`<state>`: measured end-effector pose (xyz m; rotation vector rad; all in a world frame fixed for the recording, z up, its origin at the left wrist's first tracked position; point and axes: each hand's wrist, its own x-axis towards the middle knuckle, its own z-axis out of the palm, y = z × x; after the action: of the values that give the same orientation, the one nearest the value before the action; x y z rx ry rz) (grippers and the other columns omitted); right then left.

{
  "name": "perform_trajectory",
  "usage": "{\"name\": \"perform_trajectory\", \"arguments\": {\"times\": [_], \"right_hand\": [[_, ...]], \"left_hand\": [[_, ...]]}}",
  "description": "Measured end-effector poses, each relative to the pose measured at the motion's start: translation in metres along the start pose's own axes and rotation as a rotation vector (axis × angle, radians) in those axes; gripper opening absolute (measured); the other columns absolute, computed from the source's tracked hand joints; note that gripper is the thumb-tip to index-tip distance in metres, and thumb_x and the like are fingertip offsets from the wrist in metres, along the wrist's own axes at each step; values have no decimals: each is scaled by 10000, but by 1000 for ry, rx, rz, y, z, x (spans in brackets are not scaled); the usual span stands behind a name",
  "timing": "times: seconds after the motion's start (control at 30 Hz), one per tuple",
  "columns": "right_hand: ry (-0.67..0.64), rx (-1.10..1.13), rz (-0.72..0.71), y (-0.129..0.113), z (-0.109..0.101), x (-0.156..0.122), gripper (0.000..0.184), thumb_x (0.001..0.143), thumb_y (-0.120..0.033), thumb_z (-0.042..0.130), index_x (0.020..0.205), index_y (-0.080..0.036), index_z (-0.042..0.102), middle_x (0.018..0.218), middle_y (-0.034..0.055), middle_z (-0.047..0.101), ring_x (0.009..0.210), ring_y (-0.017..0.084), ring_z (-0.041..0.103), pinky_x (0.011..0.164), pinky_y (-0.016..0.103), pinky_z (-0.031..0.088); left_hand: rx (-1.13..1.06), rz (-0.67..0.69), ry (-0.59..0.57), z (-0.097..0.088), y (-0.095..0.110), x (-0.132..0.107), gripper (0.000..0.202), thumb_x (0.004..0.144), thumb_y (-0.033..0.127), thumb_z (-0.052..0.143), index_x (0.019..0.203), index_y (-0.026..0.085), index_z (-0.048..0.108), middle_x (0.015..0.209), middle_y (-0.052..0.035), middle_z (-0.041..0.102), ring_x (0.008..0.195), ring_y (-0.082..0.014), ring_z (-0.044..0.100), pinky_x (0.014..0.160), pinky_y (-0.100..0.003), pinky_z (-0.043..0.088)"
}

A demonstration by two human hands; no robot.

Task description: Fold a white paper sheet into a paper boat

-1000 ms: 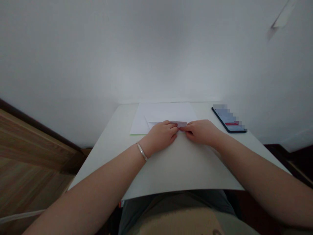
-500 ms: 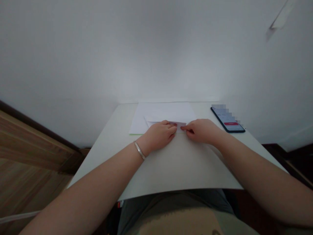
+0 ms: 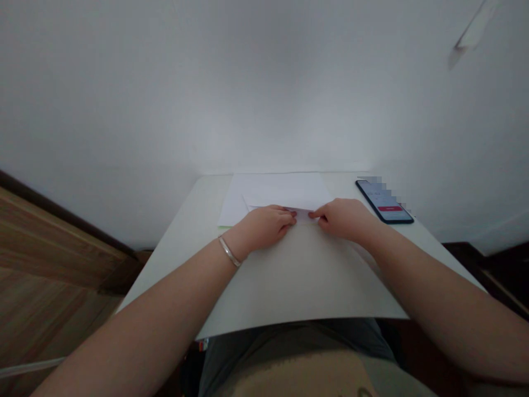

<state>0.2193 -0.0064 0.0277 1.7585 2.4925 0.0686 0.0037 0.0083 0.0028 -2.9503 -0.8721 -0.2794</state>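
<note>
A folded white sheet of paper (image 3: 303, 213) lies in front of me, partly under my hands, on top of larger white paper (image 3: 231, 207) near the wall. My left hand (image 3: 270, 225), with a silver bangle at its wrist, rests over the near left part of the folded sheet, fingers together and bent onto it. Across a small gap, my right hand (image 3: 341, 216) holds the right end of the fold, its forefinger pressed along the paper and the other fingers curled under. The lower part of the folded sheet is hidden by my hands.
Beneath the papers is a white table (image 3: 289, 292), its far edge against a pale wall (image 3: 281, 99). A phone (image 3: 385, 201) with a lit screen lies at the right. Wooden furniture (image 3: 53, 264) stands to the left, and my lap is below the near edge.
My left hand has shifted slightly left along the fold, and my right hand slightly right. The gap between them is a little wider. Phone and lower papers lie as before.
</note>
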Motion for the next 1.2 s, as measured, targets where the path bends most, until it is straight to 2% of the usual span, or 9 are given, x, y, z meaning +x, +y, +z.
{"name": "perform_trajectory", "arguments": {"times": [0.13,0.23,0.3,0.43,0.7,0.9,1.03,1.13,1.2], "right_hand": [[7,-5,-35,-3,0,-2,374,834,-269,466,1107,-329,714,971,103,739,852,280,678,671,356,464],[17,29,-130,-10,2,-4,395,841,-282,457,1154,-375,679,957,72,744,820,255,679,661,335,455],[32,44,-144,-13,3,-4,393,849,-295,446,1151,-404,672,936,56,747,799,245,679,649,328,449],[35,50,-76,-13,4,-2,387,859,-309,436,1144,-420,672,962,43,745,833,240,678,657,322,454],[-25,66,81,-3,-2,0,371,845,-284,449,1091,-339,722,1034,77,732,913,274,669,719,360,473],[-25,82,81,4,-2,2,351,824,-290,472,1045,-328,742,994,73,739,869,263,663,681,337,446],[66,157,133,12,3,6,313,811,-257,461,869,-275,768,822,52,736,724,207,631,598,286,395],[216,365,149,15,13,10,322,822,-218,443,914,-243,750,829,35,724,653,159,588,584,266,386],[305,493,85,13,20,13,318,828,-207,462,985,-225,738,923,40,713,677,141,579,624,257,409]], "left_hand": [[-19,-18,-15,-2,1,0,306,846,127,481,1087,185,660,1172,-65,666,1065,-186,620,959,-341,487],[-2,-38,-3,-4,4,1,298,843,130,479,1080,169,657,1120,-80,682,1048,-197,624,943,-348,497],[1,-39,0,-5,5,2,296,851,134,470,1081,163,654,1125,-86,680,1045,-196,625,943,-347,496],[1,-27,-18,-5,5,2,296,853,134,461,1071,160,661,1170,-81,668,1062,-192,623,967,-342,480],[-4,-35,-53,-6,5,2,300,833,117,469,1043,154,680,1192,-70,663,1063,-193,627,960,-331,478],[-6,-44,-80,-7,6,2,301,834,123,470,1052,157,675,1194,-69,662,1045,-196,637,935,-327,489],[-27,-53,-93,-8,6,2,306,843,133,456,1054,166,676,1229,-54,643,1073,-194,626,943,-323,485],[-16,-54,-90,-8,6,2,309,850,132,451,1058,168,677,1195,-50,651,1018,-188,642,910,-317,501],[5,-45,-67,-7,5,1,297,854,134,459,1048,174,681,1148,-47,664,988,-185,643,880,-313,511]]}}
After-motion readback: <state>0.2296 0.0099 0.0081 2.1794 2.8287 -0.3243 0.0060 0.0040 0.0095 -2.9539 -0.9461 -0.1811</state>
